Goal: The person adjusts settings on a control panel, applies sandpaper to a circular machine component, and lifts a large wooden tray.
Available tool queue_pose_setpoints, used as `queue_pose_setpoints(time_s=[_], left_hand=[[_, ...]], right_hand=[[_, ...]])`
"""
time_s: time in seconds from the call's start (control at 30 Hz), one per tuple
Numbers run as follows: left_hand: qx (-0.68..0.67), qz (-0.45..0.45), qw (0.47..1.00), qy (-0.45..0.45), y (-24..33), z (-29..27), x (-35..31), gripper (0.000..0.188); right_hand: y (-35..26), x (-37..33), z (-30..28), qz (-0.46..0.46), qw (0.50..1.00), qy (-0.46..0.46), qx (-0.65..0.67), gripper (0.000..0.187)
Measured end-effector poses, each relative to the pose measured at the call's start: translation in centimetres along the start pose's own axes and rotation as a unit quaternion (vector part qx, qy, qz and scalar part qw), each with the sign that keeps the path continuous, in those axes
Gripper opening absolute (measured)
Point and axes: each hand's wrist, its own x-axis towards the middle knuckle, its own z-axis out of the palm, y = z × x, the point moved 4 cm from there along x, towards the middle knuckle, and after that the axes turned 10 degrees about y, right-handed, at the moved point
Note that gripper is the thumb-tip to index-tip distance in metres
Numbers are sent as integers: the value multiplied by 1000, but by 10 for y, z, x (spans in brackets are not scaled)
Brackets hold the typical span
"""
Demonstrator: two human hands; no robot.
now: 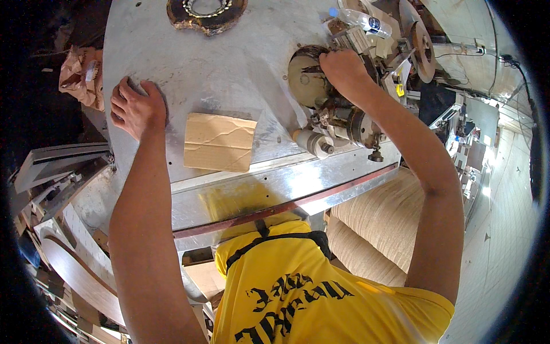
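My left hand (137, 109) rests on the left part of a grey metal tabletop (229, 74). Its fingers are bent and a little apart, with nothing in them. A creased piece of brown cardboard (220, 142) lies to the right of that forearm. My right hand (345, 70) is closed at the rim of a round pot (305, 80) set into the machine, which has a pale, smooth surface inside. Dark pointed metal sticks out by its fingertips over the pot; whether the fingers grip it is hidden. Rollers and knobs (358, 127) sit just below the right wrist.
A dark ring-shaped part (207, 12) lies at the far edge. A clear plastic bottle (366, 23) lies behind the machine, near a brown disc (423, 50). Past the left edge is a crumpled brown paper bag (82, 77). A reddish strip (286, 206) runs along the table's front.
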Motion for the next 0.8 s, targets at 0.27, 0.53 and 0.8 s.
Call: queue_pose_setpoints(time_s=[0.27, 0.53, 0.8], left_hand=[[-4, -5, 1000, 0, 1, -1, 0, 50], [-6, -6, 1000, -2, 0, 1, -1, 51], [-1, -1, 1000, 9, -1, 1, -1, 51]], right_hand=[[5, 1, 1, 12, 999, 25, 25, 6], [12, -7, -3, 30, 999, 9, 37, 9], [36, -30, -62, 54, 998, -13, 24, 25]])
